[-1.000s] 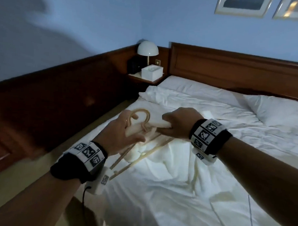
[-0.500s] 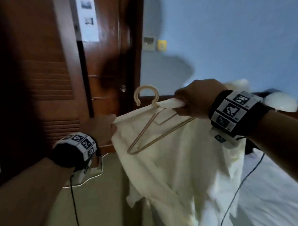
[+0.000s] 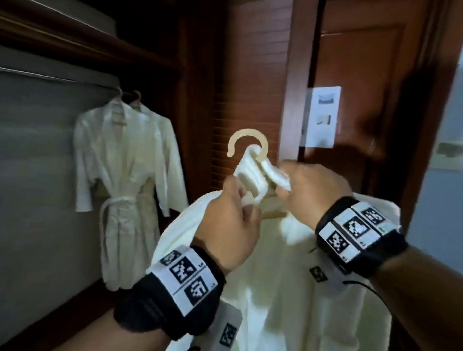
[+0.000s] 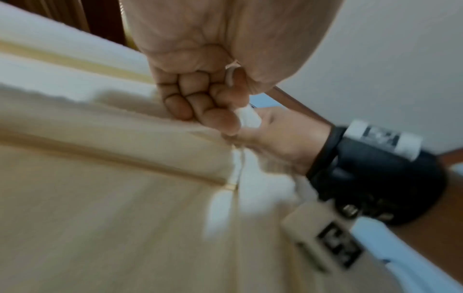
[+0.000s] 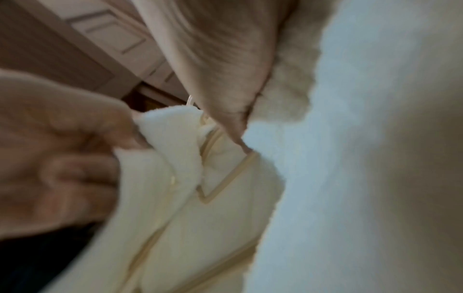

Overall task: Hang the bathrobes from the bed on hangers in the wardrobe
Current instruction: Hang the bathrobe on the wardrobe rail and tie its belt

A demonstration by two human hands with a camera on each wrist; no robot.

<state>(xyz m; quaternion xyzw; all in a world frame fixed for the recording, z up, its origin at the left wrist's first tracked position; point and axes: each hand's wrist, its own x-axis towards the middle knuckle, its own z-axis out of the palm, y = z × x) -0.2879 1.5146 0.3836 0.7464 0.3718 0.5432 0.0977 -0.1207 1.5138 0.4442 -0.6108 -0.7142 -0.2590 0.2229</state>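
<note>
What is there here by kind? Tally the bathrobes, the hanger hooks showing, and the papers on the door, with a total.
Bathrobes: 3, two hanging on the rail and one held in both hands.
Hanger hooks showing: 3, two on the rail and one on the held hanger.
Papers on the door: 1.
Total: 7.

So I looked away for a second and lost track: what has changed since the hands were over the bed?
The person turned from the bed to the wardrobe, lifting the bathrobe on its hanger up with them. The left hand, which dropped to the robe's side half a second ago, is back gripping below the hook. The right hand still pinches the collar. Two hung bathrobes are in view on the rail.
</note>
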